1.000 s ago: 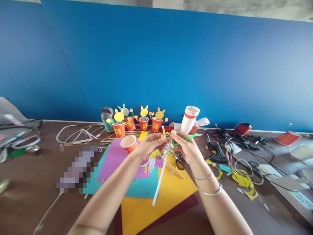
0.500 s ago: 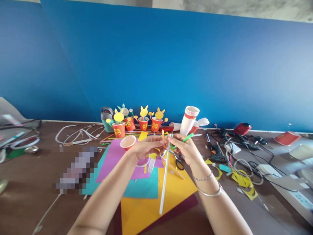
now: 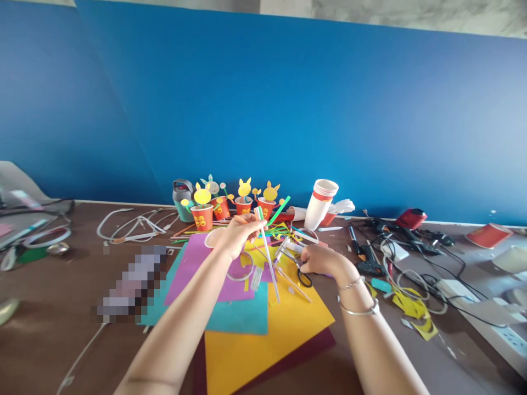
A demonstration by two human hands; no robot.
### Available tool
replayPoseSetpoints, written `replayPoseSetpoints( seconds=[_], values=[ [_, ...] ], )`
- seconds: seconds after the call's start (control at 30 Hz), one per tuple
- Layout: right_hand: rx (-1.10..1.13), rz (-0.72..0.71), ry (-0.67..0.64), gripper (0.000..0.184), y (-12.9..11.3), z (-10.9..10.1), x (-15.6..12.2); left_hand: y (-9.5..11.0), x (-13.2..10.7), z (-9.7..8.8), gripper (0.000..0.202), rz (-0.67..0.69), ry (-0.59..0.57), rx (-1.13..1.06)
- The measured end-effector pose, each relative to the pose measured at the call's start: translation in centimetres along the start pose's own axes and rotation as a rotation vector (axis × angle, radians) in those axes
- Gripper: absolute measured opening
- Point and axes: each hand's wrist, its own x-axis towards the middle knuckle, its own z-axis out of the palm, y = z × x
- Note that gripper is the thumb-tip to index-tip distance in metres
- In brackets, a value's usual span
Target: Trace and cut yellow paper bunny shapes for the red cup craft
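Note:
My left hand (image 3: 242, 235) is closed in a pinch on several drinking straws. Among them, a long white straw (image 3: 269, 255) slants down toward me, and a green straw (image 3: 280, 211) sticks up to the right. My right hand (image 3: 323, 260) is low over the orange-yellow paper, its fingers curled at the scissors (image 3: 304, 280). One black handle loop shows below the fingers; the other is covered. A paper cup (image 3: 211, 239) on the purple paper is partly hidden behind my left hand.
Red cups with paper rabbit figures (image 3: 202, 216) stand at the back, beside a flask (image 3: 183, 200). A cup stack (image 3: 321, 204) leans right of them. Purple paper (image 3: 185, 274) and yellow paper (image 3: 239, 356) cover the middle. Glue gun (image 3: 369, 263), cables and a power strip (image 3: 508, 337) lie right.
My hands have parted. The left has moved slightly up and left with the straws, while the right has let go of them and come down to the scissors.

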Motion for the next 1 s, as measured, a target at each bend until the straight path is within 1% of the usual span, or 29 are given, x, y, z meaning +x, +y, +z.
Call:
replayPoseSetpoints(
  seconds=[0.07,0.1,0.17,0.23,0.3,0.43,0.57,0.6,0.67,0.73,0.77,0.8,0.87,1.0],
  values=[
    [-0.129,0.136,-0.093,0.024,-0.5,0.6,0.4,0.1,0.2,-0.3,0.031,0.006,0.045,-0.030],
    [-0.148,0.174,-0.108,0.033,-1.0,0.8,0.5,0.2,0.3,-0.4,0.031,-0.002,0.056,-0.043],
    [-0.165,0.205,-0.091,0.041,-1.9,1.3,0.7,0.2,0.3,-0.5,0.030,-0.025,0.061,-0.074],
    [-0.170,0.222,-0.070,0.043,-2.6,1.7,0.8,0.2,0.4,-0.6,0.030,-0.043,0.060,-0.114],
    [-0.172,0.232,-0.052,0.041,-2.8,1.9,0.8,0.3,0.4,-0.6,0.030,-0.052,0.073,-0.161],
    [-0.146,0.211,-0.042,0.033,-1.9,1.5,0.7,0.7,0.4,-1.0,0.032,-0.066,0.123,-0.209],
    [-0.074,0.123,-0.053,0.035,0.4,0.0,0.1,1.1,0.6,-1.9,0.033,-0.026,0.161,-0.151],
    [-0.031,0.056,-0.073,0.037,1.1,-0.5,-0.1,1.1,0.6,-2.1,0.033,-0.009,0.167,-0.131],
    [0.172,-0.145,-0.096,0.036,2.1,-1.2,-0.5,1.2,0.7,-2.4,0.033,0.017,0.173,-0.093],
    [0.328,-0.329,-0.137,0.036,2.5,-1.7,-1.1,1.3,0.8,-2.6,0.033,0.034,0.163,-0.057],
    [0.367,-0.393,-0.156,0.039,2.4,-1.9,-1.3,1.3,0.8,-2.5,0.032,0.042,0.158,-0.040],
    [0.382,-0.426,-0.171,0.040,2.0,-2.0,-1.5,1.3,0.7,-2.5,0.032,0.049,0.151,-0.021],
    [0.381,-0.432,-0.186,0.039,1.0,-1.9,-1.8,1.3,0.6,-2.1,0.032,0.062,0.131,0.020],
    [0.390,-0.353,-0.214,0.047,-1.2,-1.4,-1.9,1.1,0.2,-1.3,0.033,0.082,0.072,0.082]
  ],
)
